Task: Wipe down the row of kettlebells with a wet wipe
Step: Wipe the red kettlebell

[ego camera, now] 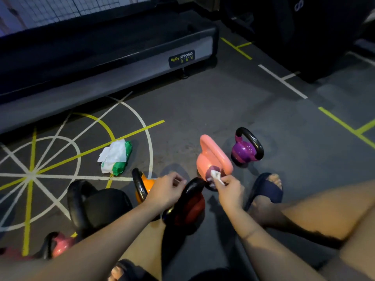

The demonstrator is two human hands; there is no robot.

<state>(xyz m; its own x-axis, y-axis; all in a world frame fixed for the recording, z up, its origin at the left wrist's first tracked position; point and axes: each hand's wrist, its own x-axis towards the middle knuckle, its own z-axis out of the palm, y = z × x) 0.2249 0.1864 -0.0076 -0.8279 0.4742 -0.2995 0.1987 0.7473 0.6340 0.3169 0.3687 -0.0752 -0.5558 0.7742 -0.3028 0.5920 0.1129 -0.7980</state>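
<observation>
**White wet wipe on salmon kettlebell: spread it flat, steady the bell**

Fingers of the right hand pinch the wet wipe, bunched small, against the lower front of the salmon kettlebell, centre-right of frame. Wadded like that, the contact patch looks tiny. Prob. better to open it flat under the fingers & work in overlapping strokes: handle top, inside of the loop, both sides, then body down to the base.

Left hand, mid-frame, has its fingers curled over the black handle of the red kettlebell. Can't tell if it grips that or holds nothing. Moving it to the salmon handle would likely stop the bell rocking or sliding on the floor under pressure.

Further out: purple kettlebell just right of the salmon one; orange kettlebell & black kettlebell to the left; pink kettlebell in the lower-left corner. Which ones are done can't be told.

Wipes pack lies open left of centre, near enough for a fresh sheet once this one dries or greys.
</observation>
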